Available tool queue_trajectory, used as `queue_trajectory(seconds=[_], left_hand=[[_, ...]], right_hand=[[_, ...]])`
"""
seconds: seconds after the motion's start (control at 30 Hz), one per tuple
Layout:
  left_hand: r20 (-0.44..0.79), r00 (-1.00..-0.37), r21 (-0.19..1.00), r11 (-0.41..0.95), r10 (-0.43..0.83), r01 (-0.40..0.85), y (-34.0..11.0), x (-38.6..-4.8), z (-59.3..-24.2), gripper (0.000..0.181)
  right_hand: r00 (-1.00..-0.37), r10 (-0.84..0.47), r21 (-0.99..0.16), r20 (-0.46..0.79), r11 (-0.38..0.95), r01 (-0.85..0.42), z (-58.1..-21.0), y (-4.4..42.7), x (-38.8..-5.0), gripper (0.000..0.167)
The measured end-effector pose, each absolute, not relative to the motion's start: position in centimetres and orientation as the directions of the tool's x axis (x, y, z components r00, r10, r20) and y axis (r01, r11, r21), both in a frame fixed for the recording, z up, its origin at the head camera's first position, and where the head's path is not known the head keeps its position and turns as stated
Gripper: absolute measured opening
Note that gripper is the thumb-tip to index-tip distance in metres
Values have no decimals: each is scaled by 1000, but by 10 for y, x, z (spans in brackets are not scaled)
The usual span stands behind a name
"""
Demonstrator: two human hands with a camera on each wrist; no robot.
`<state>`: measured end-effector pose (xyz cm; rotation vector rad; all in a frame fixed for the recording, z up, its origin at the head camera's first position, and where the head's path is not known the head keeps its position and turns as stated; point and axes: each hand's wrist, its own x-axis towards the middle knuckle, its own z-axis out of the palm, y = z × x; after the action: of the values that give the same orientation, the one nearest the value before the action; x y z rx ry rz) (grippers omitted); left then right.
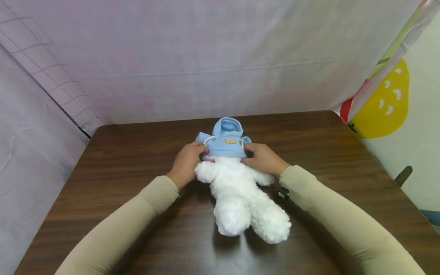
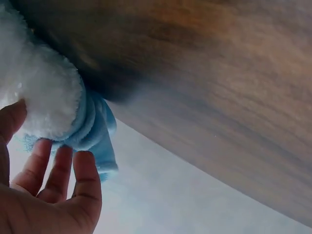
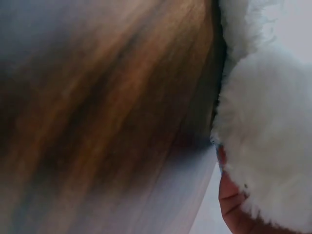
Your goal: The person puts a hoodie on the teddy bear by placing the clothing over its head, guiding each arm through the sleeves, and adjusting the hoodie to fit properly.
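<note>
A fluffy, stubby-legged white plush (image 1: 230, 181) lies at six o'clock from a soft blue hoodie (image 1: 220, 144) on the woodgrain table (image 1: 137, 160); left hand (image 1: 188, 158) at eight and right hand (image 1: 264, 158) at four grip the hoodie's hem — its hood gapes at twelve, before creased, pale cloth (image 1: 206, 46).

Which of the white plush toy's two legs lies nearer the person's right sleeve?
In the head view, the right-hand leg; it angles out towards the right sleeve, while the left-hand leg lies farther from it.
</note>
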<state>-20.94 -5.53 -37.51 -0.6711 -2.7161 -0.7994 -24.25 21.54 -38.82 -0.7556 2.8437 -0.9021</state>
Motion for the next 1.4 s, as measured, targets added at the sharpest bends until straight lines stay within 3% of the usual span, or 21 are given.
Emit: queue_trajectory(seconds=[0.23, 0.37, 0.5, 0.7, 0.93, 1.13, 1.3, 1.4], left_hand=[[267, -898, 451, 778, 350, 438, -53, -212, -373, 41], [291, -884, 410, 787, 367, 462, -53, -214, -375, 34], [298, -882, 354, 816, 365, 457, -52, -213, -375, 24], [201, -924, 294, 880, 325, 373, -48, -211, -374, 21], [179, -943, 271, 907, 280, 321, -45, -209, -373, 22], [136, -950, 328, 892, 283, 312, -45, -207, -373, 19], [79, -914, 392, 830, 399, 396, -53, -208, -364, 8], [19, -916, 509, 784, 402, 355, -61, -211, -349, 11]], right_hand=[[-875, -476, -563, 89, 701, -438, -390, 214, -243, 39], [-872, -484, -566, 77, 698, -438, -391, 213, -242, 40], [-876, -478, -569, 65, 704, -425, -393, 210, -240, 32], [-876, -471, -569, 107, 693, -442, -392, 206, -236, 12], [-877, -449, -506, 173, 723, -470, -392, 201, -234, 13], [-858, -490, -516, 157, 700, -494, -385, 203, -234, 15], [-833, -535, -531, 143, 668, -521, -373, 210, -227, 17], [-836, -528, -561, 153, 650, -513, -363, 209, -219, 23]])
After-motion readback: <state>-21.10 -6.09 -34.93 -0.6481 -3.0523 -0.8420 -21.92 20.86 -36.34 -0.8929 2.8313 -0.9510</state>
